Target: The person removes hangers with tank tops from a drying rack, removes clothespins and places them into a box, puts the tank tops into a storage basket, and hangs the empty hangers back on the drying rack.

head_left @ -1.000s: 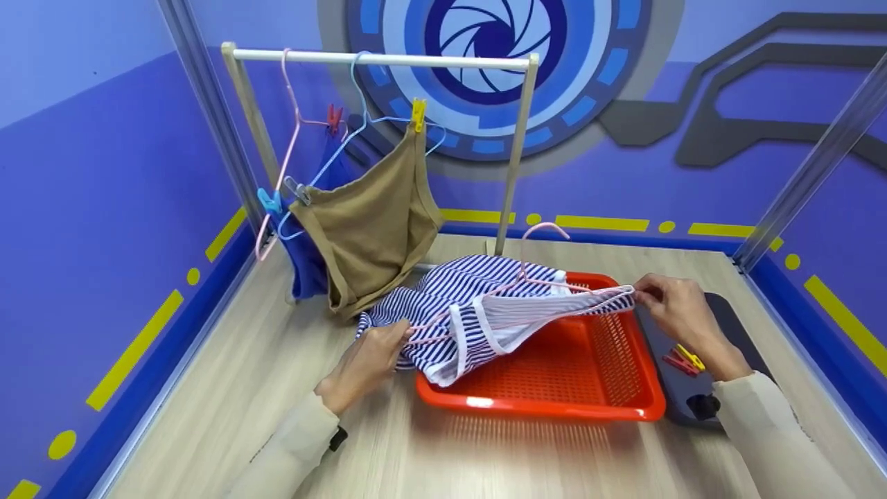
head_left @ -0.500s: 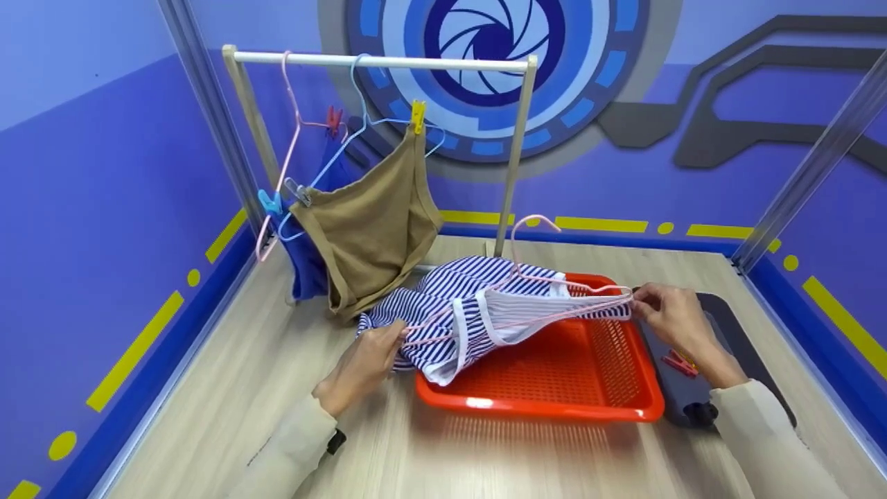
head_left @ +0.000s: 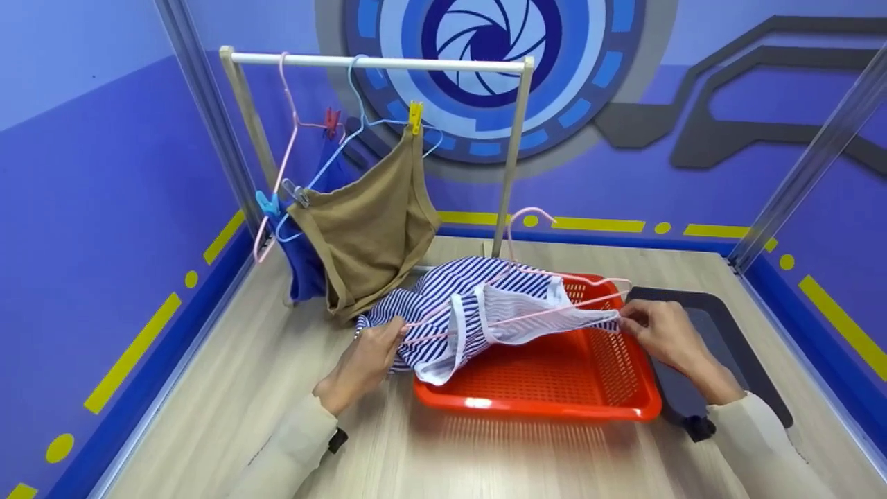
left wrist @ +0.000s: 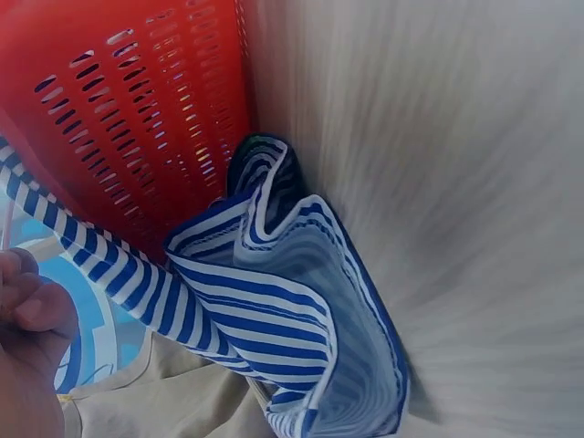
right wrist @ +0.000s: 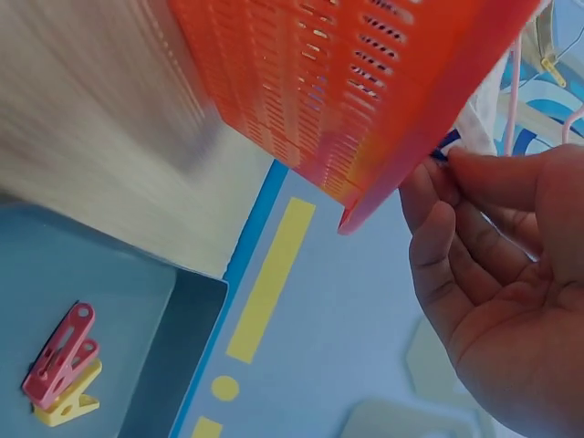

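Note:
A blue-and-white striped tank top (head_left: 464, 284) with white trim drapes over the left side of a red basket (head_left: 540, 409), its left part hanging outside. Through its neck area runs a pink clothes hanger (head_left: 527, 315), hook up. My left hand (head_left: 364, 364) pinches the hanger's left end. At the basket's right rim my right hand (head_left: 662, 336) pinches the top's narrow strap between thumb and fingers, just below the hanger's free right end. In the right wrist view, a bit of white and blue cloth shows at the fingertips of the right hand (right wrist: 511, 228).
Behind stands a rack (head_left: 388, 62) bearing brown shorts (head_left: 367, 222) and a blue garment (head_left: 305, 267) clipped on hangers. Right of the basket lies a dark tray (head_left: 700, 346); the right wrist view shows a red clothespin (right wrist: 62, 356) and a yellow clothespin (right wrist: 71, 397) in it.
My right hand has moved slightly down, drawing the strap off the hanger's right end, which now stands free above it. The hanger's hook has shifted left and up. My left hand barely moves.

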A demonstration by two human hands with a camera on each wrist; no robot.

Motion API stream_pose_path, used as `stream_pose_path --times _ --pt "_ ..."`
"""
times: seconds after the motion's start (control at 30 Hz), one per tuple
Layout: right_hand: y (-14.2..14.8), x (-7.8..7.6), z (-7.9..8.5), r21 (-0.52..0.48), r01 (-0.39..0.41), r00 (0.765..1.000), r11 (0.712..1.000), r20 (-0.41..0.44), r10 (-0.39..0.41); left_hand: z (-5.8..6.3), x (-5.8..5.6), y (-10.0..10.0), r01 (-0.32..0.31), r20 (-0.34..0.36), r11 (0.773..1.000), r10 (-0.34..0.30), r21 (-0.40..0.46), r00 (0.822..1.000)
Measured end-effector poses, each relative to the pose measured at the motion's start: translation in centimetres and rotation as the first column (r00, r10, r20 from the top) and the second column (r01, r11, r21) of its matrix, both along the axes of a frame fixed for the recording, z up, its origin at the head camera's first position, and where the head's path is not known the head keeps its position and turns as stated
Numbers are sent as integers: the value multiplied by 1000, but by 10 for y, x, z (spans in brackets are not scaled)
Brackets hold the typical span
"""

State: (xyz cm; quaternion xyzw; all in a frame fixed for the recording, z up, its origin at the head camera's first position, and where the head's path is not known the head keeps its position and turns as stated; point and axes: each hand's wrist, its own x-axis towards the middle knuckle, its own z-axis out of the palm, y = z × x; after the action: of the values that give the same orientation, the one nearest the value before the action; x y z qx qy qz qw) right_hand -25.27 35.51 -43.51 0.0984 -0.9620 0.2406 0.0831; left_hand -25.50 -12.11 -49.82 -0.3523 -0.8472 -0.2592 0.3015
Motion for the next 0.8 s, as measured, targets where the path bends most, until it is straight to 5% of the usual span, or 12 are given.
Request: stream_pose_path --times 0.3,0.53,0.63,0.8 --pt "-4 9 3 33 -46 980 998 -194 52 0 -2 8 45 6 999 -45 -10 999" --pt "-7 11 11 -7 -19 914 1000 -406 15 2 -2 12 58 19 998 -58 -19 998" --pt "-7 8 10 1 -28 912 1000 -409 26 3 -2 14 65 18 998 -65 -23 998" --pt "-5 5 2 36 -84 948 996 -305 91 2 -4 16 73 38 996 -71 -48 997"
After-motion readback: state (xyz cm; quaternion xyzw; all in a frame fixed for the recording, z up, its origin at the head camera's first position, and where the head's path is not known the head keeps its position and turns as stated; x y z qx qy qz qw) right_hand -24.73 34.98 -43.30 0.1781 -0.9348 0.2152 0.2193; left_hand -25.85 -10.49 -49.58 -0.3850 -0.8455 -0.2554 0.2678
